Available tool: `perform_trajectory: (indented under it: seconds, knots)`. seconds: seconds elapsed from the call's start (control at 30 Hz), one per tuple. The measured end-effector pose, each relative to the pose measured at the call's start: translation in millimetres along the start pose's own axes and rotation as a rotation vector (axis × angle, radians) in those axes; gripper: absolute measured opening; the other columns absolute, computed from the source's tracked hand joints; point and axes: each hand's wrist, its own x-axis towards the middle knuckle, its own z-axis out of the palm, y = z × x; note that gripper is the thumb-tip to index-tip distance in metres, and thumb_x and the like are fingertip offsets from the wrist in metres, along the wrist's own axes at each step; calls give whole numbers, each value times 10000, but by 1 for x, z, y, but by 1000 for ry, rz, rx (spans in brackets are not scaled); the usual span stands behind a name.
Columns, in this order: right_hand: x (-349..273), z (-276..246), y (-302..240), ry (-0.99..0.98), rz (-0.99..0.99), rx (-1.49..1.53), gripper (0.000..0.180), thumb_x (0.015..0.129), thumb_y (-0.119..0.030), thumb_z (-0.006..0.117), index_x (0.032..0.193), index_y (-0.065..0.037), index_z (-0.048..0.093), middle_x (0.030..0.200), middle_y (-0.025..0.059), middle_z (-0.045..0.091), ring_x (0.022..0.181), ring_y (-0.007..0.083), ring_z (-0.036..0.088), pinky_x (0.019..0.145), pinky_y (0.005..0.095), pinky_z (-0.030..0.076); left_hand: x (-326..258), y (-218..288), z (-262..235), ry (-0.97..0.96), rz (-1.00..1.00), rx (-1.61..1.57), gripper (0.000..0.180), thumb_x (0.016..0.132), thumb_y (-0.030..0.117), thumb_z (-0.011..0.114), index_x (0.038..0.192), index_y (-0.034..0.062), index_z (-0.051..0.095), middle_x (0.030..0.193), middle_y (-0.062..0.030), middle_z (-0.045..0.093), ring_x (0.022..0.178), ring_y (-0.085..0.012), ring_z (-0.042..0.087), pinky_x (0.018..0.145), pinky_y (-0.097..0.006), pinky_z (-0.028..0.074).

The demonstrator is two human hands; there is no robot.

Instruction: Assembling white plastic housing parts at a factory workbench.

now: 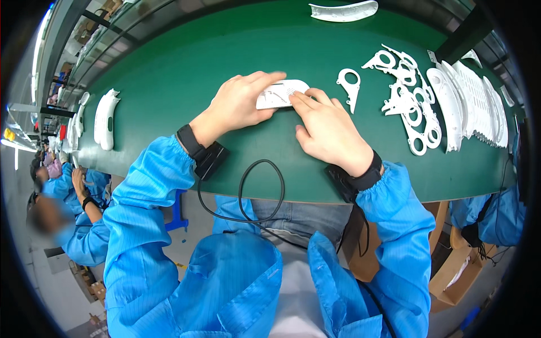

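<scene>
A white plastic shell (274, 98) with small holes is held just above the green table, near its middle. My left hand (236, 104) grips the shell's left end, thumb along the near edge and fingers at the far edge. From the right, my right hand (332, 127) closes its fingers over the shell's right end, fingertips on its face. The underside of the shell is hidden. To the right of my hands, a single white ring-shaped part (349, 88) with a pointed tail lies on the table.
A pile of white ring-shaped parts (414, 104) and a row of nested curved white shells (468, 107) cover the right side. Single curved shells lie at the far edge (344, 11) and left (105, 119). A black cable (262, 163) loops near me. Co-workers sit leftward.
</scene>
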Motion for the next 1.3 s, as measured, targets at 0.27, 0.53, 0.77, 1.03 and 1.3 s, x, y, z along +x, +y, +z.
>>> perform_trajectory:
  seconds: [0.27, 0.53, 0.77, 1.03, 1.3]
  knots:
    - [-5, -59, 72, 455, 247, 97, 307, 823, -55, 588, 1122, -11, 641, 1070, 152, 668, 1038, 337, 587, 898, 415, 486, 73, -58, -27, 31, -88, 211, 960, 662, 180, 836, 1473, 168, 323, 1037, -176, 681, 933, -364, 663, 818, -452, 528]
    - [-16, -55, 119, 334, 240, 229, 361, 796, 88, 496, 1096, -24, 663, 1058, 148, 663, 1050, 327, 583, 955, 390, 451, 197, -160, 19, -150, -252, 530, 899, 754, 498, 751, 1496, 253, 307, 1369, -162, 533, 1280, -353, 468, 987, -588, 350]
    - [-13, -47, 111, 153, 218, 186, 312, 747, 29, 661, 1025, -103, 715, 1091, 86, 603, 1077, 294, 513, 948, 374, 448, 296, -62, 42, 89, 87, 246, 773, 819, 476, 663, 1441, 104, 393, 1299, -200, 544, 1222, -387, 490, 979, -544, 389]
    - [-11, -44, 111, 155, 199, 298, 138, 776, -101, 720, 913, -92, 704, 1220, 110, 586, 1173, 332, 472, 1005, 402, 416, 327, -38, 119, 185, -52, 100, 264, 810, 244, 571, 950, 63, 702, 945, -201, 694, 917, -392, 663, 821, -520, 518]
    - [-9, -57, 108, 350, 179, 650, 141, 920, -139, 577, 918, 2, 584, 1245, 173, 606, 1032, 265, 593, 887, 331, 454, 184, -76, -12, 208, -116, -251, 373, 886, 318, 598, 725, -16, 563, 616, -10, 470, 615, -90, 413, 547, -310, 350]
